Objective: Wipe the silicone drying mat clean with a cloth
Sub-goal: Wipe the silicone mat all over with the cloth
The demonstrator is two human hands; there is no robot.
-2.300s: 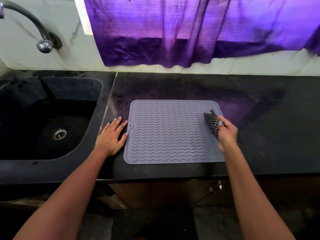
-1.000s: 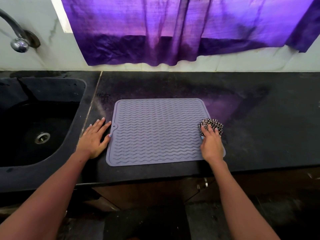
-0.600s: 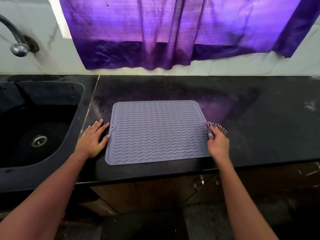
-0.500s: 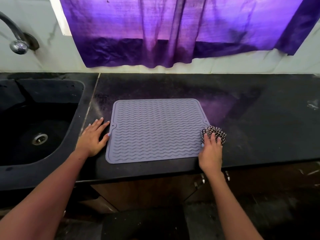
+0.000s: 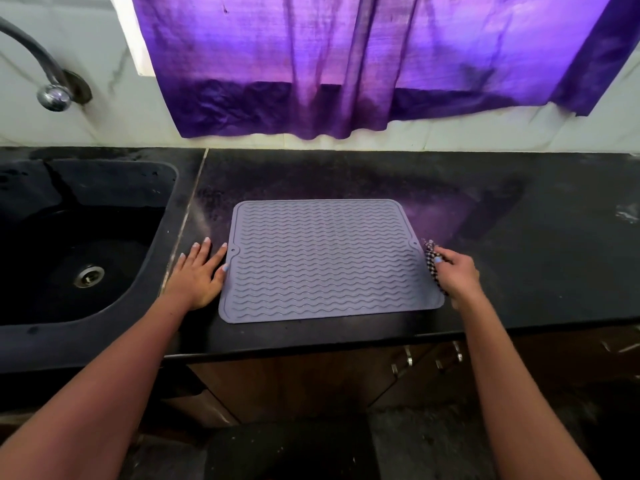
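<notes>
Grey silicone mat point(image 5: 329, 259) flat on black worktop point(image 5: 519, 237). Left hand point(image 5: 199, 273) splayed flat, bracing its edge; right hand point(image 5: 457, 275) clutching checked cloth point(image 5: 431, 263) at right edge. Best swept along ridges, firmly pressed.

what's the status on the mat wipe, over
Left hand flat on counter, touching mat edge. Right hand grips checked cloth at mat's right edge. Nothing in the way.
</notes>
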